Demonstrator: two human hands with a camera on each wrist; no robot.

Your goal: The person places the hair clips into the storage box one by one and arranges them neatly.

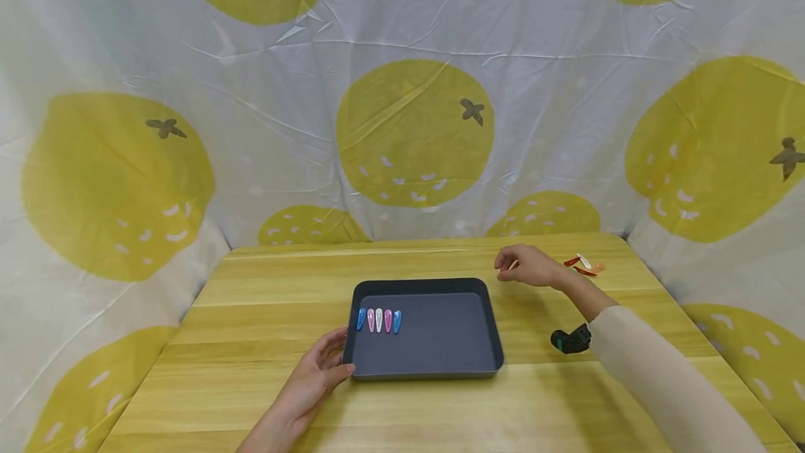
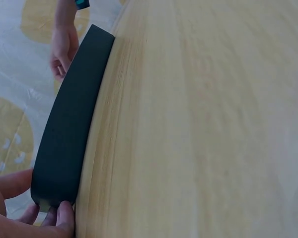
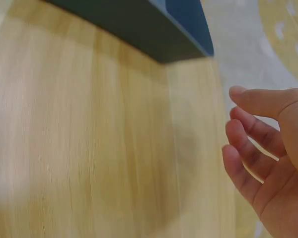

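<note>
A dark grey baking tray (image 1: 428,375) lies on the wooden table, with a row of blue, pink and white snap hair clips (image 1: 379,320) at the left of its floor. My left hand (image 1: 317,376) grips the tray's near left corner, thumb at the front and fingers along the side. In the left wrist view, its fingers (image 2: 64,215) touch the tray's dark outer wall (image 2: 69,119). Above the table, beyond the tray's far right corner, my right hand (image 1: 528,265) hovers with loosely bent fingers. Nothing shows between its thumb and fingers (image 3: 248,134) in the right wrist view.
Loose red, white and orange hair clips (image 1: 585,265) lie at the table's far right, just past the right hand. A black perforated device (image 1: 571,340) with a green mark sits by the right sleeve (image 1: 654,369). A lemon-patterned curtain (image 1: 415,33) hangs behind the table (image 1: 264,299).
</note>
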